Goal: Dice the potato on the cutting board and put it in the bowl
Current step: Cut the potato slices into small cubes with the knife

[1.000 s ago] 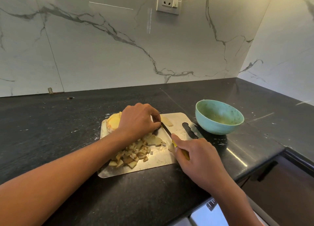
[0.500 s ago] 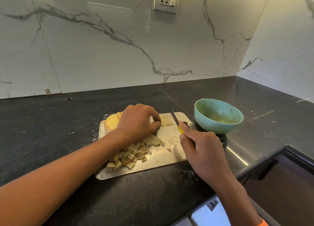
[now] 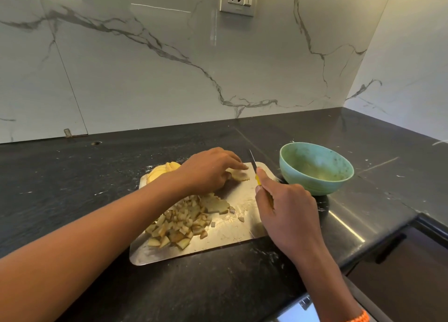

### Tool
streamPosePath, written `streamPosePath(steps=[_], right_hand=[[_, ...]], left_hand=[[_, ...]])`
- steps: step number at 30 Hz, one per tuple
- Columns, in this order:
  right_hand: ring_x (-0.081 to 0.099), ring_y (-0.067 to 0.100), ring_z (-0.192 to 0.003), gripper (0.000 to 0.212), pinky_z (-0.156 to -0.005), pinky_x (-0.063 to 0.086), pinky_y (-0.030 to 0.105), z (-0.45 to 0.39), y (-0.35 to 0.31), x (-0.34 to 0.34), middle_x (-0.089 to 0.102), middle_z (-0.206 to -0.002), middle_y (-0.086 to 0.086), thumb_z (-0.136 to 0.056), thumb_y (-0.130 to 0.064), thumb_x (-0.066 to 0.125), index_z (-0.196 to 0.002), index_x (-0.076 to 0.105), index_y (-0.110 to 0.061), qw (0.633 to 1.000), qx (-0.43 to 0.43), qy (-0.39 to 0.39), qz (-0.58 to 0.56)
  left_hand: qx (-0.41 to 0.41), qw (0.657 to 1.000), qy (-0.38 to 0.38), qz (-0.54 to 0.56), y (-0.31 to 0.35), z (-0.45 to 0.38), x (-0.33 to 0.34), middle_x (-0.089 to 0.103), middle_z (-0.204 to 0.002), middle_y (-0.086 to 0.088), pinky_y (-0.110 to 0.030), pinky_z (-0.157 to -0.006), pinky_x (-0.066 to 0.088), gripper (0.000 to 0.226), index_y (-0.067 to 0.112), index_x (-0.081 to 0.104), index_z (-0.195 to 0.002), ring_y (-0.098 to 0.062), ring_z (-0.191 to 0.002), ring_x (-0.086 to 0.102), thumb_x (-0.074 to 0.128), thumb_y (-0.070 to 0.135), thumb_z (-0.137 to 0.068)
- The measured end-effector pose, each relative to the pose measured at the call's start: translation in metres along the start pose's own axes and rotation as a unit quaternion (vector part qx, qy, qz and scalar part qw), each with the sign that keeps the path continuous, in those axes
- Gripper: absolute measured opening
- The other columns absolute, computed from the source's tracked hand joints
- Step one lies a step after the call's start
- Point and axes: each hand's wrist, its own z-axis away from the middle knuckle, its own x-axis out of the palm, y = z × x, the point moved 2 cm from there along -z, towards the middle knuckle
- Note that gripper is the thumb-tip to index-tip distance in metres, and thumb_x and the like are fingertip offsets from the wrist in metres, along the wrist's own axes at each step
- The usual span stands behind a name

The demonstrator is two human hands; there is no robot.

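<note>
While a potato slice (image 3: 238, 175) is pinned flat at the cutting board's (image 3: 244, 227) far end by the left hand (image 3: 206, 170), the knife (image 3: 254, 167) is gripped by the right hand (image 3: 288, 212) ready to cut, diced pieces (image 3: 179, 224) heaped aside, the bowl (image 3: 315, 167) kept close for transfer

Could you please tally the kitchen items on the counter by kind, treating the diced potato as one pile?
Cutting board: 1
Bowl: 1
Knife: 1
Diced potato pile: 1
Stack of potato slices: 1
Total: 5
</note>
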Motion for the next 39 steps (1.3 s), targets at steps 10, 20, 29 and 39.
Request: streamPosePath(steps=[10, 20, 29, 39], right_hand=[[0.064, 0.017, -0.081, 0.042, -0.072, 0.052, 0.04, -0.002, 0.005, 0.001, 0.075, -0.088, -0.006, -0.104, -0.032, 0.05, -0.145, 0.056, -0.029, 0.998, 0.013, -0.052, -0.028], [0.06, 0.009, -0.072, 0.044, -0.072, 0.054, 0.037, -0.001, 0.004, 0.001, 0.072, -0.086, -0.01, -0.106, -0.036, 0.044, -0.149, 0.05, -0.033, 0.997, 0.014, -0.076, -0.002], [0.06, 0.011, -0.075, 0.046, -0.07, 0.053, 0.037, 0.001, 0.0, 0.002, 0.071, -0.087, -0.009, -0.106, -0.037, 0.041, -0.152, 0.046, -0.035, 0.993, -0.012, -0.114, 0.01], [0.058, 0.009, -0.074, 0.045, -0.07, 0.053, 0.035, 0.0, -0.004, 0.0, 0.07, -0.082, -0.01, -0.106, -0.035, 0.043, -0.151, 0.049, -0.033, 0.996, -0.007, -0.093, -0.001]], left_hand=[[-0.05, 0.995, 0.07, -0.047, 0.002, 0.011, 0.0, 0.068, -0.12, 0.02, -0.028, -0.08, 0.049, 0.029, 0.038, 0.078, -0.119, -0.006, -0.107, 0.053, 0.065, 0.053, -0.098], [-0.115, 0.981, 0.124, -0.09, 0.011, 0.015, 0.012, 0.067, -0.106, 0.017, -0.027, -0.067, 0.043, 0.04, 0.029, 0.08, -0.11, -0.008, -0.095, 0.055, 0.056, 0.06, -0.1], [-0.103, 0.98, 0.119, -0.121, 0.008, 0.013, 0.012, 0.068, -0.103, 0.016, -0.027, -0.065, 0.041, 0.044, 0.027, 0.08, -0.104, -0.008, -0.091, 0.054, 0.05, 0.06, -0.102], [-0.112, 0.985, 0.108, -0.079, 0.004, 0.012, 0.011, 0.068, -0.11, 0.017, -0.027, -0.064, 0.047, 0.043, 0.029, 0.081, -0.109, -0.007, -0.1, 0.056, 0.056, 0.063, -0.099]])
